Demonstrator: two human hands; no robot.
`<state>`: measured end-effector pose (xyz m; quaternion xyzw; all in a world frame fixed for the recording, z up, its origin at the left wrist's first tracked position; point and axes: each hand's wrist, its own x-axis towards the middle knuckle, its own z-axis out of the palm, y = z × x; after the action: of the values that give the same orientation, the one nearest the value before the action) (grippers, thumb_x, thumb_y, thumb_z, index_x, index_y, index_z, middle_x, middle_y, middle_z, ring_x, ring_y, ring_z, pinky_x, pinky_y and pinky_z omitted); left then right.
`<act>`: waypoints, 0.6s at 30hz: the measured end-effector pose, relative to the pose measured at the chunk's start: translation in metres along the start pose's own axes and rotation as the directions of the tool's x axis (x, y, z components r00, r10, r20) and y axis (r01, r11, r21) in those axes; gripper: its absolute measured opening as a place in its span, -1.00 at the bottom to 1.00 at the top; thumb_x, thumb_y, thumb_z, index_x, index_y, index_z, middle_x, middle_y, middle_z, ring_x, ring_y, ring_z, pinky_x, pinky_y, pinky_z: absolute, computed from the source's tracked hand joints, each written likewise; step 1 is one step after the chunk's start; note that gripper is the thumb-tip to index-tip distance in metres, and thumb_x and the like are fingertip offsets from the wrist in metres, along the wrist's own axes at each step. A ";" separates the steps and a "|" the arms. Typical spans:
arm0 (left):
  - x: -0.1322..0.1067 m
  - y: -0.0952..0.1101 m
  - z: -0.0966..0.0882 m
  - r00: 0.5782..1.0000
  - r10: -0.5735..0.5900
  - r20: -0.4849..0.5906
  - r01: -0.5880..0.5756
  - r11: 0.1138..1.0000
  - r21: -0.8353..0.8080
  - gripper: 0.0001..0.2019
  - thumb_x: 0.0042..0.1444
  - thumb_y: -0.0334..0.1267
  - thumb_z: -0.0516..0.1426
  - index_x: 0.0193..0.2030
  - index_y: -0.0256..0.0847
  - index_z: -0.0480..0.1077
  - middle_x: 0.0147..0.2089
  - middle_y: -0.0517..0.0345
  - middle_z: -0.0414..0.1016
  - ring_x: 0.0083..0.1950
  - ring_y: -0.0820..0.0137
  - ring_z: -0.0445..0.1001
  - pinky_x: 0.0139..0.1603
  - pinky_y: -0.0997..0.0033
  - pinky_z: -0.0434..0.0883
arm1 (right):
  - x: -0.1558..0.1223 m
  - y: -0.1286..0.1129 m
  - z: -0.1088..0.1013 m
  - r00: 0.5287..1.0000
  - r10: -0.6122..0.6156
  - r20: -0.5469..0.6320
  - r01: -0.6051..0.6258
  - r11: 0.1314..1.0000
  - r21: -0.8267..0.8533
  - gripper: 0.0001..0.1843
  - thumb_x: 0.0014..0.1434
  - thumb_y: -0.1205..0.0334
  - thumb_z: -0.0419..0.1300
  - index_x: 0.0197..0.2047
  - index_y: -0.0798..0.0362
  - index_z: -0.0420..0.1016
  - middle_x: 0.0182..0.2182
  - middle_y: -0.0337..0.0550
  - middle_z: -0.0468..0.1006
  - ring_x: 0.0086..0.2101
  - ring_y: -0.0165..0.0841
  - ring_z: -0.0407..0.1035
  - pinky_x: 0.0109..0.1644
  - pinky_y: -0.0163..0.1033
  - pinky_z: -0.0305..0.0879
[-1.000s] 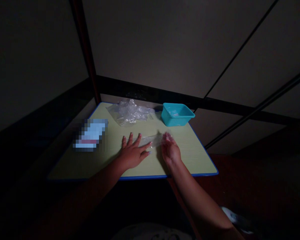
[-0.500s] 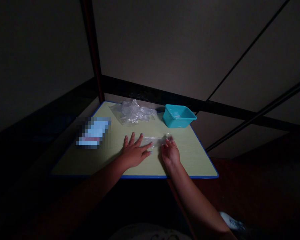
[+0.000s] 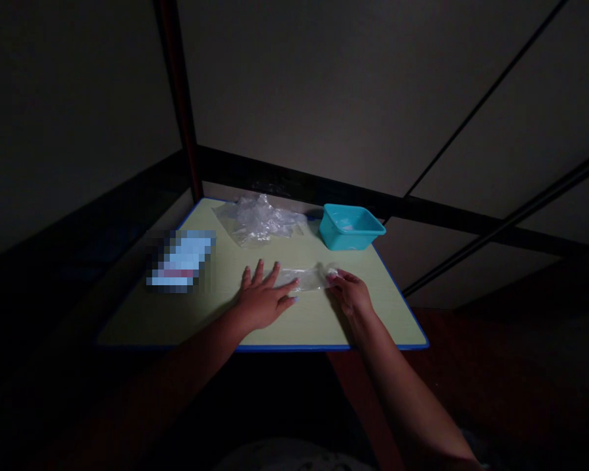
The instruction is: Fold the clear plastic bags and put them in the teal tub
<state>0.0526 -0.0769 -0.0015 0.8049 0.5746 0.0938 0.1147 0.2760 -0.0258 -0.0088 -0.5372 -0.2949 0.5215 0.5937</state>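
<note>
A clear plastic bag (image 3: 304, 279) lies stretched flat on the pale table between my two hands. My left hand (image 3: 262, 302) rests palm down with its fingers spread, thumb and forefinger over the bag's left end. At the other end, my right hand (image 3: 352, 289) pinches the bag's bunched right edge between thumb and fingers. Whether anything is inside that bunched part I cannot tell.
A crumpled heap of clear plastic bags (image 3: 260, 219) lies at the back of the table (image 3: 285, 327). To its right stands a turquoise basket (image 3: 351, 239) with something pale inside. A blurred-out bright screen (image 3: 181, 260) is at the left.
My right hand has shifted a little to the right and turned from palm up to a pinch on the bag's end. The left hand stays where it was.
</note>
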 end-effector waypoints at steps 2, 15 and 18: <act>0.000 0.000 0.000 1.000 -0.001 -0.006 0.001 1.000 0.007 -0.53 0.27 0.19 -0.09 0.31 0.40 0.10 0.50 0.27 -0.18 0.46 -0.22 -0.35 0.32 -0.32 -0.27 | 0.000 -0.003 -0.001 1.000 -0.004 0.020 0.005 0.998 -0.065 -0.76 -0.30 0.39 0.43 -0.51 0.15 0.48 -0.61 -0.20 0.54 -0.60 -0.43 0.41 -0.49 -0.37 0.42; -0.001 0.001 -0.001 1.000 -0.004 -0.004 0.004 1.000 0.021 -0.53 0.27 0.18 -0.08 0.31 0.41 0.08 0.50 0.24 -0.16 0.45 -0.23 -0.33 0.32 -0.34 -0.27 | 0.005 -0.019 -0.005 0.998 0.016 0.057 0.010 0.901 -0.433 -0.69 -0.07 0.30 0.40 -0.46 0.05 0.28 -0.74 -0.28 0.44 -0.73 -0.39 0.35 -0.72 -0.38 0.27; -0.001 0.001 0.000 1.000 -0.004 -0.012 0.004 1.000 0.020 -0.53 0.27 0.17 -0.07 0.31 0.40 0.09 0.50 0.26 -0.16 0.46 -0.22 -0.32 0.32 -0.34 -0.28 | 0.010 -0.023 -0.004 0.996 0.058 0.064 -0.018 0.863 -0.505 -0.73 0.01 0.30 0.37 -0.35 0.09 0.31 -0.72 -0.24 0.46 -0.76 -0.38 0.35 -0.75 -0.38 0.25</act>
<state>0.0534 -0.0780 -0.0008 0.8044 0.5777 0.0926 0.1036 0.2895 -0.0153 0.0099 -0.6586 -0.4328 0.4583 0.4109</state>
